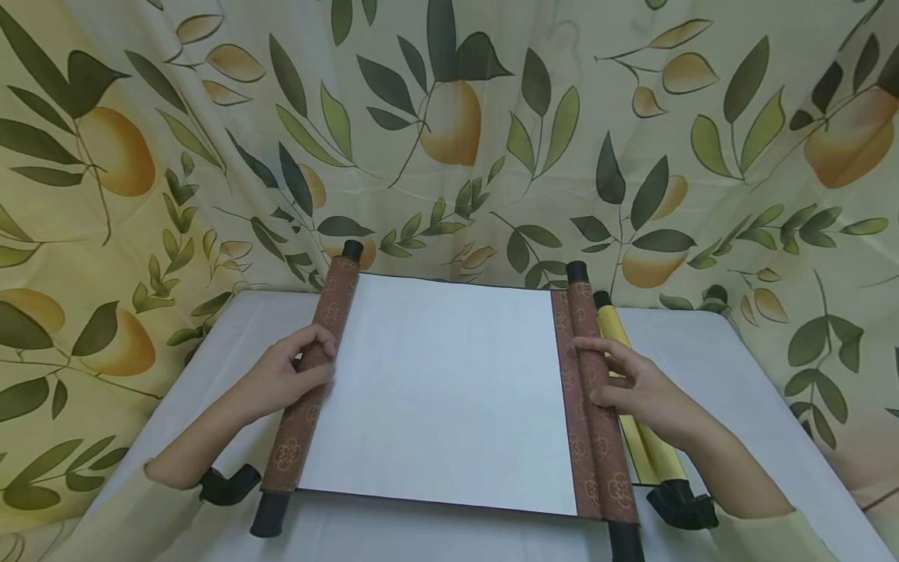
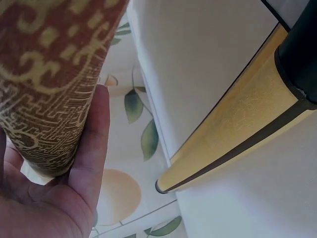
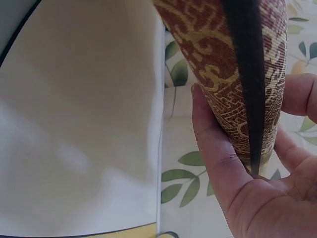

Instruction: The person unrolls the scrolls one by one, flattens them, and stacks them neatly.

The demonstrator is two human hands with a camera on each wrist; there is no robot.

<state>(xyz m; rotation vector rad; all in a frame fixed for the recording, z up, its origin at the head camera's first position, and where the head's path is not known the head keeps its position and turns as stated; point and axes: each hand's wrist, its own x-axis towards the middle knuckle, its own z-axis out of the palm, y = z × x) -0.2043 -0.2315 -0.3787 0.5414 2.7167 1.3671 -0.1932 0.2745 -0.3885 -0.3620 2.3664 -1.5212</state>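
A hanging scroll lies partly unrolled, its blank white sheet (image 1: 456, 390) framed by brown patterned ends with black knobs. My left hand (image 1: 291, 371) grips the left roller (image 1: 298, 429), thumb and fingers about its middle. At the other end, my right hand (image 1: 646, 398) pinches the right roller (image 1: 609, 445). In the left wrist view a brown brocade roll (image 2: 54, 84) sits within the curled hand (image 2: 49, 203). The right wrist view has thumb and fingers (image 3: 215, 144) round a brocade roll (image 3: 213, 54) with a dark stripe. Part of each roller is hidden behind the fingers.
A yellow scroll (image 1: 663, 460) with black knobs lies right of the brown one, partly behind my right hand; the left wrist view also shows a yellow roller (image 2: 237, 114). The white-covered table (image 1: 702, 351) meets a leaf-and-fruit patterned curtain (image 1: 492, 187) at the back.
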